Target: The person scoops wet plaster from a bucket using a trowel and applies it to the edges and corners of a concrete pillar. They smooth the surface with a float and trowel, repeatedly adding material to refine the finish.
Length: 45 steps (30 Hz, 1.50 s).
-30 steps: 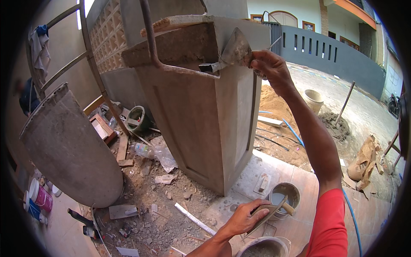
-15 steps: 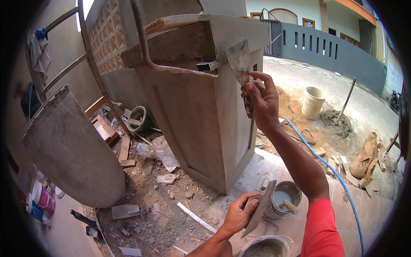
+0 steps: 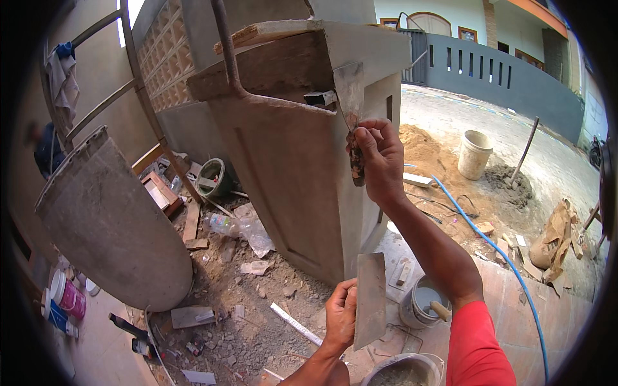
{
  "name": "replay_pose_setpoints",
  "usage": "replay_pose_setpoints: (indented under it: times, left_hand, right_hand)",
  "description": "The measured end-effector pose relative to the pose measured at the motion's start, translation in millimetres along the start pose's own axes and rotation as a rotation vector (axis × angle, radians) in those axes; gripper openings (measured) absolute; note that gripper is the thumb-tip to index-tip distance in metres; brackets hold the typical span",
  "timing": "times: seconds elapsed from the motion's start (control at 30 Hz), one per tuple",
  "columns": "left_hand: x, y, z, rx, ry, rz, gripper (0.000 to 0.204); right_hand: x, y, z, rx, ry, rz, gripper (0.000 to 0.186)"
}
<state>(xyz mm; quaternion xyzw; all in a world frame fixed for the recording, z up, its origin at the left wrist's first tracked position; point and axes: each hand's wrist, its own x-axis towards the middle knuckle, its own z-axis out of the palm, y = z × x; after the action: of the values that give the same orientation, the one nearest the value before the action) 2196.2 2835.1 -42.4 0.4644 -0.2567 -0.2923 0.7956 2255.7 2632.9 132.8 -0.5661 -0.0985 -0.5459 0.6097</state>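
My right hand [image 3: 382, 161] is closed around the dark, mortar-spattered handle of a putty knife [image 3: 349, 90]. Its broad blade points up, by the upper corner of a grey plastered pillar [image 3: 290, 174], just below the projecting cap; whether the blade touches cannot be told. Lower down, my left hand [image 3: 340, 315] grips a flat rectangular plastering trowel [image 3: 370, 299], held nearly upright in front of the pillar's foot. The trowel's handle is hidden behind my fingers. Close to it stands a bucket [image 3: 410, 309] with greyish liquid and a wooden-handled tool. Another bucket [image 3: 439, 367] holds grey mortar.
A bent metal bar [image 3: 230, 71] crosses before the pillar's top. A large curved grey panel [image 3: 116, 222] leans at left near a metal frame [image 3: 137, 83]. Rubble [image 3: 238, 334] covers the ground. At right lie a blue hose [image 3: 515, 254], sand [image 3: 421, 151] and a white bucket [image 3: 475, 154].
The putty knife has moved slightly left and down, its blade turning more upright and edge-on to the pillar corner. My left hand has swung the trowel more upright and a little left.
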Motion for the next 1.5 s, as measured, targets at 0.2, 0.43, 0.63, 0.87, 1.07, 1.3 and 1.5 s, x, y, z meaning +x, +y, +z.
replay_pose_setpoints:
  times: [0.2,0.43,0.63,0.87,1.07,1.3,1.5]
  left_hand:
    - [-1,2,-1,0.000,0.012,-0.004,0.034]
    - [1,-3,-6,-0.128,0.088,-0.043,0.032]
    - [5,-8,-15,-0.151,0.005,-0.031,0.030]
    - [6,-10,-14,-0.170,0.013,-0.024,0.030]
    - [6,-9,-16,-0.218,0.018,-0.042,0.026]
    - [6,-7,-16,-0.217,0.019,-0.056,0.024]
    - [7,-8,-15,-0.198,0.016,-0.030,0.025]
  right_hand:
    - [-5,6,-5,-0.013,0.093,0.058,0.016]
    - [-18,-3,7,0.029,0.137,0.053,0.016]
    - [-16,-6,17,-0.057,0.095,-0.028,0.015]
    - [0,3,-7,0.008,0.248,0.088,0.019]
    - [-13,-1,1,0.076,0.227,0.063,0.021]
    - [-9,-5,16,0.046,0.123,0.001,0.020]
    - [2,9,-9,0.083,0.269,0.135,0.019]
